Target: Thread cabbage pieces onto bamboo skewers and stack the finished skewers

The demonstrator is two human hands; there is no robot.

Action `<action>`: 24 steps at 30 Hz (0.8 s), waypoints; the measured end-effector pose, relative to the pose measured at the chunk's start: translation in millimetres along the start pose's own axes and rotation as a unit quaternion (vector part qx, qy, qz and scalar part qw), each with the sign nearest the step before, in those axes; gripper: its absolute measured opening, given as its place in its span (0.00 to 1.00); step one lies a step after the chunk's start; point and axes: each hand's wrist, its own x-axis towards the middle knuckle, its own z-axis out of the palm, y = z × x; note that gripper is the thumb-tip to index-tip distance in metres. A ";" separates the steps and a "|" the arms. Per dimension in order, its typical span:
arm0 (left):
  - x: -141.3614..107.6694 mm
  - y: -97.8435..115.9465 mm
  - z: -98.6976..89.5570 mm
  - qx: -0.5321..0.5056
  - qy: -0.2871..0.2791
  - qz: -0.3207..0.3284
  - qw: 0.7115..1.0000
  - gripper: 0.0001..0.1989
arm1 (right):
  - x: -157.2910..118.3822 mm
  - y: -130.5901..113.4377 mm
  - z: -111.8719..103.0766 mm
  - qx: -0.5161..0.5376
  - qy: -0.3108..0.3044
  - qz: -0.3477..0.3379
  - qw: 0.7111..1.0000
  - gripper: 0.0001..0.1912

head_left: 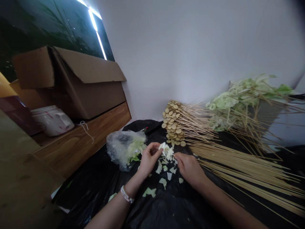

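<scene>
Head view: left hand [149,159] pinches a ruffled whitish bunch of leaf pieces [167,152] over a black plastic sheet [166,211]; right hand [190,167] curls at the bunch's right edge, can't tell what it grips. Pale-green torn leaf scraps [163,182] lie nearer; clear plastic bag [115,148] left, long thin tan sticks [245,170] right.

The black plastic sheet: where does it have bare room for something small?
Mostly bare: the sheet between the left forearm and right forearm, below the scattered pale-green leaf pieces; and left of the left forearm, below the clear plastic bag. Crowded: white leafy bits between left hand and right hand; rightward, long thin wooden sticks.
</scene>
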 end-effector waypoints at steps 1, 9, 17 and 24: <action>1.3 -0.1 -1.8 0.001 -0.006 -0.002 1.000 0.16 | 0.5 1.2 -0.6 0.002 0.008 -0.003 1.000 0.15; 6.6 2.6 -17.8 0.212 -0.003 -0.016 0.977 0.17 | 1.7 7.6 -5.9 -0.015 0.053 0.007 0.998 0.16; -1.5 8.4 -8.6 0.180 -0.070 -0.025 0.981 0.17 | 0.8 6.3 -6.5 -0.012 0.071 -0.002 0.997 0.16; -0.5 9.5 -4.8 -0.117 -0.062 -0.141 0.981 0.20 | -1.4 0.4 -0.7 0.040 0.067 -0.069 0.995 0.15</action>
